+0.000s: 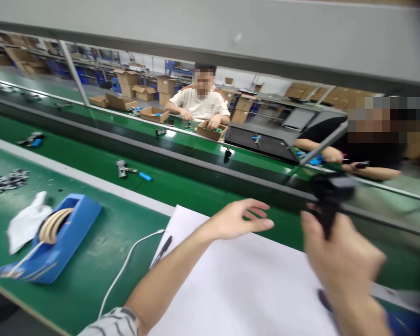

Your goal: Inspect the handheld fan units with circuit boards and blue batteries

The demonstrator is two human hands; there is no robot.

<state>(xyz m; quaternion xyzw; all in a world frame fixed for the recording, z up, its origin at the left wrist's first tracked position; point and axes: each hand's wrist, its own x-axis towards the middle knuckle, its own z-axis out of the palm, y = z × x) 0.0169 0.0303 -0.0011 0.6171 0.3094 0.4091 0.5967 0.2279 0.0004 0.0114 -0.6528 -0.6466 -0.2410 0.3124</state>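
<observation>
Left hand [237, 220] empty, fingers parted, right hand [345, 254] clenched

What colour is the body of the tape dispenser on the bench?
The tape dispenser has a blue body; it shows in the head view, the only one.

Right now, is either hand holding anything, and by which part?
The right hand grips a blurred black object by its narrow lower part, below the wider head. The left hand is open and holds nothing.

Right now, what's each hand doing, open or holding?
Left hand: open, fingers loosely curled, nothing visible in it.
Right hand: closed, holding a black object, too blurred to identify.
</observation>
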